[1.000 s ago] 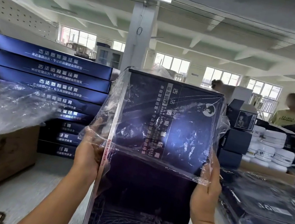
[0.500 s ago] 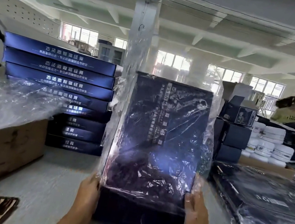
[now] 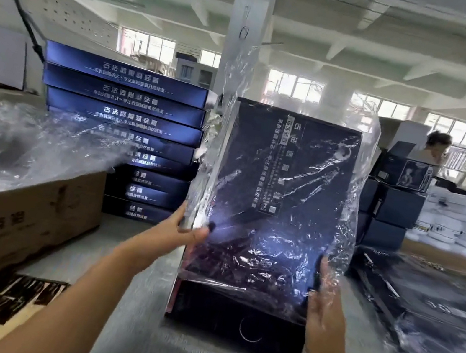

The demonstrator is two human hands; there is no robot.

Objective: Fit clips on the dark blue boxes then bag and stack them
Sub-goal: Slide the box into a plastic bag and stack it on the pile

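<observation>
While our left hand point(image 3: 184, 234) and right hand point(image 3: 323, 310) grip the half-bagged dark blue box point(image 3: 274, 215) upright on the table point(image 3: 136, 330), the thin bag point(image 3: 290, 161) may snag and tear on its corners.

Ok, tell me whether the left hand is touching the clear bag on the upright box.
Touching. The head view shows the left hand gripping the clear bag at the box's left edge, thumb pressed on the film.
</observation>
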